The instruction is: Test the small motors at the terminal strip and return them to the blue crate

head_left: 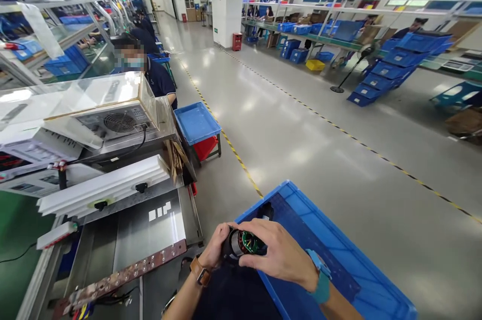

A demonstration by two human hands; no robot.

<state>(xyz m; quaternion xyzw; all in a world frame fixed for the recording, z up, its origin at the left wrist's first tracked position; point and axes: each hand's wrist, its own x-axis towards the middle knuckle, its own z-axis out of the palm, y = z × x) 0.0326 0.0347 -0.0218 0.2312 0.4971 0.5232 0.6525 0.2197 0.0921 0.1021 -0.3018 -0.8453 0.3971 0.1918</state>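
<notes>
Both my hands grip one small round motor part (244,243) with a silver rim and a green and red face. My left hand (214,249), with a brown watch strap at the wrist, wraps its fingers round the part's left side. My right hand (280,255), wearing a teal wristband, covers it from the right and above. The part sits low in the picture, at the near left corner of a blue plastic crate (339,260) that stands in front of me.
A metal workbench (150,224) with a white machine (101,184) and a fan unit under a clear cover (113,119) runs along my left. A masked co-worker (150,71) sits further up the line beside a blue tray (196,122). Open floor with yellow tape lies to the right.
</notes>
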